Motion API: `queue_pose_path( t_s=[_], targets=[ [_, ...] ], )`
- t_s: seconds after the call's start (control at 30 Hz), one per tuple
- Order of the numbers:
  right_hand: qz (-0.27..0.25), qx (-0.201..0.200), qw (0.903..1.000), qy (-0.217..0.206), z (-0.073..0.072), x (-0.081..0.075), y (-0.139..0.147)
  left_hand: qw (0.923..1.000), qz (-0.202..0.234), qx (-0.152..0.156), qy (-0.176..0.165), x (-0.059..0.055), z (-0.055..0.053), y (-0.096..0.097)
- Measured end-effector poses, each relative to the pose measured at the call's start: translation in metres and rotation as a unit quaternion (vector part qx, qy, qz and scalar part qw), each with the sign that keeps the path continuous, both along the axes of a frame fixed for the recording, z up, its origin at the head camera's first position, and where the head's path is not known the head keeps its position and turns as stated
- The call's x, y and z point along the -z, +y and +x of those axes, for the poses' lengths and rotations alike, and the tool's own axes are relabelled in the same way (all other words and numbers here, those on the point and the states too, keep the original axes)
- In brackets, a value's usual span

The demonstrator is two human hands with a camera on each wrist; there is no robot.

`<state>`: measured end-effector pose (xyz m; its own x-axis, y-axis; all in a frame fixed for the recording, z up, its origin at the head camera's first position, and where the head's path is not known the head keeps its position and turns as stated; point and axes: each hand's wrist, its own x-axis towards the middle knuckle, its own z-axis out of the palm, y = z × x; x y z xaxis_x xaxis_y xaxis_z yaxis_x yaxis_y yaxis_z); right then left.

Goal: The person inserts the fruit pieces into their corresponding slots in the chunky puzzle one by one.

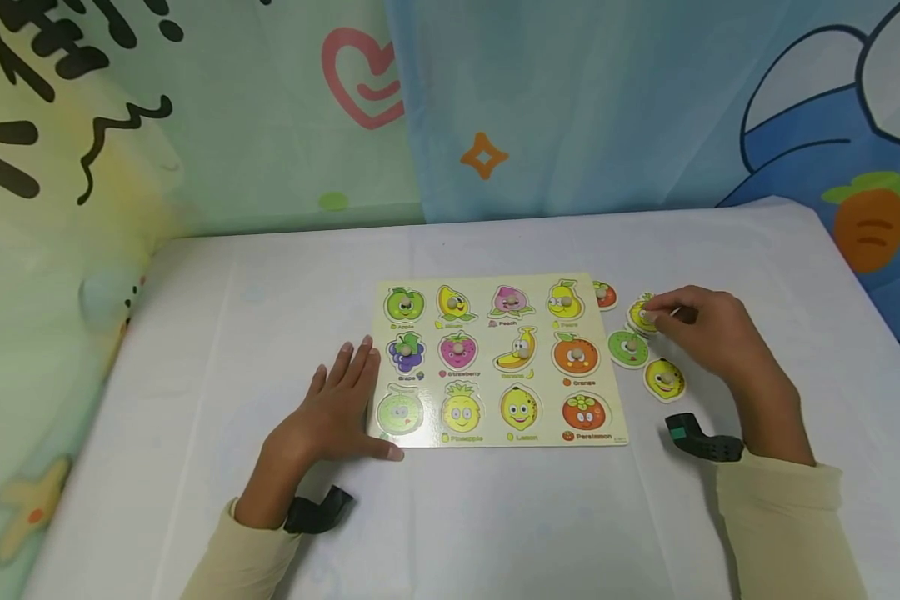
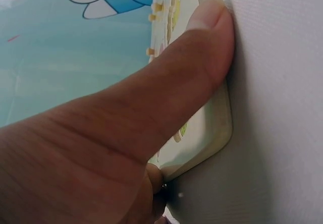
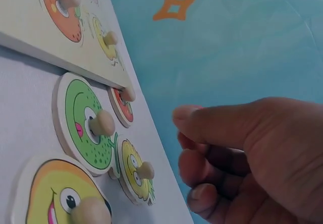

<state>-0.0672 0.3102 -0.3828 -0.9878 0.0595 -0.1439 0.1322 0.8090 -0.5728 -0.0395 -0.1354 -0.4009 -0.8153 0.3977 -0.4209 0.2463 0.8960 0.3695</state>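
Puzzle board (image 1: 492, 408) central on a white-clothed table (image 1: 495, 525), before green and blue printed curtains (image 1: 585, 100).
Lower left, the left hand (image 1: 326, 423), fingers straight, touches the board's edge, gripping nothing; at right, the right hand (image 1: 708, 329), loosely curled and empty, hovers near a pineapple piece (image 3: 129, 177).

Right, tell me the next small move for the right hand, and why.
I'd probably have the right hand pinch the pineapple piece by its knob. The right wrist view shows that hand near but apart from it, and the pineapple slot on the board holds no piece, while the left hand rests at the edge.
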Motion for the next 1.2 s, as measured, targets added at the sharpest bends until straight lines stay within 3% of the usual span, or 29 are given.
queue_pose_path(
  t_s=[0.23, 0.37, 0.87, 1.2],
  targets=[
    [-0.008, -0.064, 0.9934, -0.094, 0.000, 0.004, 0.004, 0.9999, 0.011, -0.001, 0.003, 0.001, 0.001, 0.000],
    [-0.013, -0.080, 0.9909, -0.108, -0.001, 0.007, 0.003, 0.9999, 0.014, -0.002, 0.001, 0.001, 0.001, 0.000],
    [0.012, -0.082, 0.9921, -0.094, -0.002, 0.008, -0.007, 0.9999, 0.015, -0.002, 0.002, -0.003, 0.002, 0.001],
    [-0.024, -0.082, 0.9962, -0.013, 0.003, 0.002, -0.009, 0.9999, 0.016, 0.000, 0.001, -0.002, 0.001, 0.001]
  ],
)
